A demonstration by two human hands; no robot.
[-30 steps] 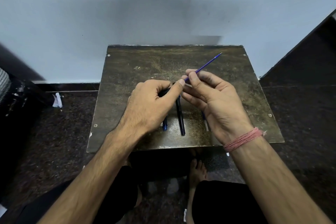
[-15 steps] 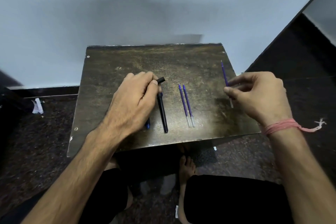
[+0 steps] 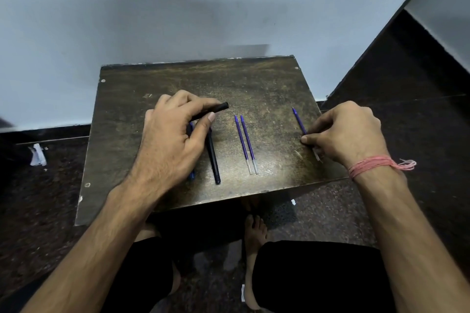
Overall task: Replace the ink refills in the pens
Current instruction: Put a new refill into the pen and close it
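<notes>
Left hand (image 3: 173,140) grips black barrel (image 3: 216,109); right hand (image 3: 348,132) pinches refill (image 3: 298,121) beside two spare refills (image 3: 245,145).

1. A worn, dark wooden board (image 3: 267,89), scuffed and mottled brown, with a dull sheen near its front edge and small metal screw heads at the corners.
2. Matt black plastic pen barrel (image 3: 218,108), gripped in the left hand (image 3: 175,134); a second black pen (image 3: 213,157) looks smooth and slightly glossy.
3. Two refills (image 3: 246,145) of thin translucent plastic, blue-inked with clear ends; a third refill (image 3: 299,121) is pinched by the right hand (image 3: 348,134).
4. Pink thread band (image 3: 373,165) at the wrist, frayed.
5. Speckled dark stone floor (image 3: 45,198), polished; crumpled white paper scrap (image 3: 37,155).
</notes>
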